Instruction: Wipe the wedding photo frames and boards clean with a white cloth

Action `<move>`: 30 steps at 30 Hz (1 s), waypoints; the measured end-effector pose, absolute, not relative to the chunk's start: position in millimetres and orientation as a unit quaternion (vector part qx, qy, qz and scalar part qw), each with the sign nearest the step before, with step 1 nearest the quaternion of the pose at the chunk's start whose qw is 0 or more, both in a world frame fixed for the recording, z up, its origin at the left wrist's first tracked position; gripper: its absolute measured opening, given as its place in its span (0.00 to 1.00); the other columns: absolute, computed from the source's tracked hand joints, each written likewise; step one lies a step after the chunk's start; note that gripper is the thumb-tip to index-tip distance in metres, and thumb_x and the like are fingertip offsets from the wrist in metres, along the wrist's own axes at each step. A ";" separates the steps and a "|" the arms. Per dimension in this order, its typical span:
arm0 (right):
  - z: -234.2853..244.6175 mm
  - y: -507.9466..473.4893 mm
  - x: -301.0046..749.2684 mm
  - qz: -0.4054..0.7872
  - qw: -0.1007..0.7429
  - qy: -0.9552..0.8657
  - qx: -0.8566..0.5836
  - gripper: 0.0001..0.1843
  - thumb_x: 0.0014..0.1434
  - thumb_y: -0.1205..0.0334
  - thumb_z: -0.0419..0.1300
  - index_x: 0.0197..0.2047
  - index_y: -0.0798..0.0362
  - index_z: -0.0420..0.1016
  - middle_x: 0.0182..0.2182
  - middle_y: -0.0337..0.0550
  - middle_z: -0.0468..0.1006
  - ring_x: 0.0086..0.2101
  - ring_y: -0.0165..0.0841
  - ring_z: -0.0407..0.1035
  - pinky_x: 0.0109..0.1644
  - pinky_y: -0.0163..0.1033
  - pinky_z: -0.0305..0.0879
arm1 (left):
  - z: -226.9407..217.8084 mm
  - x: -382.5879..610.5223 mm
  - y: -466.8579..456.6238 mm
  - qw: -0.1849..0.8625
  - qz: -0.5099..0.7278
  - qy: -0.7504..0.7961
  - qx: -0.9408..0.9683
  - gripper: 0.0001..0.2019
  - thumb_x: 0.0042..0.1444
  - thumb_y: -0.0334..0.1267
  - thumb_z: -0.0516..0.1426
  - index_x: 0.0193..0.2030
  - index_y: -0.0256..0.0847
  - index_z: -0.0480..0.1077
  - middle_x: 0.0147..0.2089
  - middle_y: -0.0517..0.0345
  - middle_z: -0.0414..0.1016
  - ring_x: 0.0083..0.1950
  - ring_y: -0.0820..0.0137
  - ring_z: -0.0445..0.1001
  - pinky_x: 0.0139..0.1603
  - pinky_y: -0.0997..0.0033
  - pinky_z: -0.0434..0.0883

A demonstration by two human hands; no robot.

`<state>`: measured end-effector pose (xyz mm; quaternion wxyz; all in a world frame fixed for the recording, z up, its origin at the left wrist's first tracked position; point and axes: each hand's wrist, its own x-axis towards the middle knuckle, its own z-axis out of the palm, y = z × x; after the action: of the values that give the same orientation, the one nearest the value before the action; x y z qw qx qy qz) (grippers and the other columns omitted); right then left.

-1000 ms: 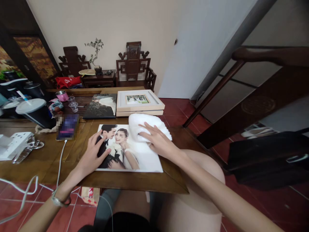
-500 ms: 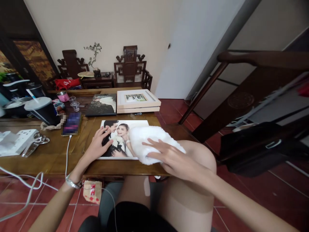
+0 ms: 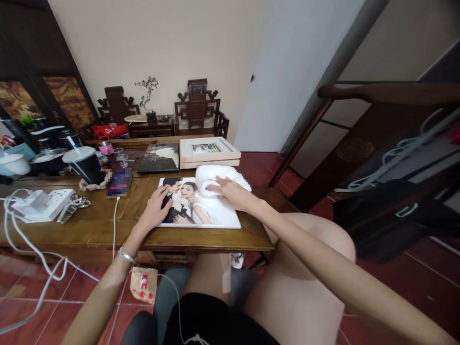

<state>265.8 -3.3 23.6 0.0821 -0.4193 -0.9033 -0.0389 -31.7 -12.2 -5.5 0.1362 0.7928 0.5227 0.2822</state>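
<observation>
A photo panel (image 3: 201,211) showing a couple lies flat near the table's front edge. My left hand (image 3: 156,208) rests on its left side, fingers spread and holding nothing. A folded white towel (image 3: 230,173) covers the panel's upper right corner and reaches past its edge. My right hand (image 3: 233,192) grips the towel, fingers on top and thumb tucked into the fold. Behind the panel lie a dark photo panel (image 3: 158,158) and a stack of light-framed pictures (image 3: 212,151).
On the wooden table (image 3: 194,238) to the left are a phone (image 3: 119,183) on a white cable, a lidded cup (image 3: 84,165) with a straw and a power strip (image 3: 53,203). A wooden chair (image 3: 345,139) stands on the right. Below is a paper bag (image 3: 143,285).
My right hand and the towel have moved from the panel's lower right to its upper right corner, baring the lower part. My left hand stays on the panel's left side.
</observation>
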 end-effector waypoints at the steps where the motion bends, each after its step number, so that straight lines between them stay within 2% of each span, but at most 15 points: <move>1: 22.9 -16.6 269.8 -0.025 0.087 -0.909 -0.407 0.33 0.48 0.81 0.51 0.57 0.52 0.70 0.58 0.54 0.70 0.58 0.47 0.63 0.58 0.55 0.60 | -5.2 -31.7 -12.2 0.137 0.286 0.523 0.791 0.25 0.62 0.46 0.50 0.64 0.42 0.63 0.69 0.49 0.60 0.71 0.59 0.54 0.69 0.50 0.54; 6: 32.2 -103.5 279.0 0.015 0.103 -0.919 -0.380 0.37 0.45 0.81 0.50 0.55 0.45 0.72 0.63 0.43 0.65 0.64 0.44 0.55 0.63 0.54 0.57 | -8.7 -30.6 -9.2 0.150 0.280 0.530 0.786 0.26 0.62 0.47 0.50 0.64 0.40 0.62 0.70 0.47 0.59 0.72 0.58 0.53 0.69 0.48 0.53; 10: 49.9 -134.9 266.7 0.012 0.085 -0.922 -0.378 0.36 0.45 0.82 0.49 0.54 0.47 0.73 0.62 0.45 0.67 0.63 0.44 0.57 0.62 0.52 0.59 | -13.1 -29.9 -7.2 0.150 0.284 0.524 0.789 0.24 0.63 0.47 0.49 0.64 0.42 0.63 0.70 0.48 0.58 0.72 0.58 0.53 0.69 0.47 0.53; 16: 51.8 -60.1 253.1 -0.054 0.075 -0.894 -0.439 0.34 0.48 0.81 0.49 0.57 0.50 0.70 0.58 0.52 0.70 0.57 0.45 0.64 0.56 0.50 0.63 | -15.1 -29.4 -7.4 0.141 0.279 0.516 0.798 0.23 0.64 0.46 0.49 0.64 0.42 0.63 0.70 0.45 0.57 0.72 0.56 0.51 0.68 0.44 0.54; 20: 46.3 2.3 250.4 -0.064 0.043 -0.879 -0.471 0.33 0.53 0.79 0.49 0.61 0.52 0.67 0.49 0.56 0.74 0.45 0.43 0.72 0.49 0.47 0.65 | -12.7 -30.3 -8.2 0.145 0.279 0.519 0.795 0.23 0.64 0.46 0.49 0.64 0.42 0.63 0.70 0.46 0.58 0.72 0.57 0.51 0.68 0.44 0.54; 22: 42.8 14.8 251.5 -0.062 0.047 -0.879 -0.471 0.33 0.53 0.79 0.49 0.61 0.52 0.66 0.47 0.56 0.74 0.43 0.43 0.73 0.49 0.47 0.65 | -10.9 -31.0 -8.6 0.145 0.282 0.521 0.792 0.23 0.64 0.46 0.50 0.64 0.43 0.63 0.70 0.47 0.59 0.72 0.58 0.52 0.69 0.46 0.54; 26: 30.1 -12.3 263.0 -0.031 0.081 -0.903 -0.422 0.35 0.48 0.80 0.51 0.58 0.52 0.70 0.54 0.55 0.72 0.53 0.46 0.68 0.55 0.50 0.63 | -8.4 -31.5 -8.7 0.140 0.294 0.514 0.794 0.24 0.63 0.45 0.51 0.65 0.45 0.61 0.69 0.50 0.61 0.72 0.60 0.54 0.70 0.50 0.53; 30: 20.9 -85.5 276.0 -0.009 0.104 -0.915 -0.390 0.38 0.43 0.81 0.51 0.56 0.46 0.71 0.63 0.44 0.65 0.64 0.44 0.55 0.64 0.54 0.56 | -9.9 -30.3 -6.8 0.144 0.280 0.526 0.791 0.24 0.64 0.46 0.49 0.65 0.45 0.61 0.70 0.49 0.58 0.73 0.58 0.51 0.69 0.45 0.52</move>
<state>276.0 -85.5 20.9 0.1041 -0.3903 -0.9147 -0.0086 -30.3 -6.8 -9.9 0.1437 0.7906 0.5255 0.2796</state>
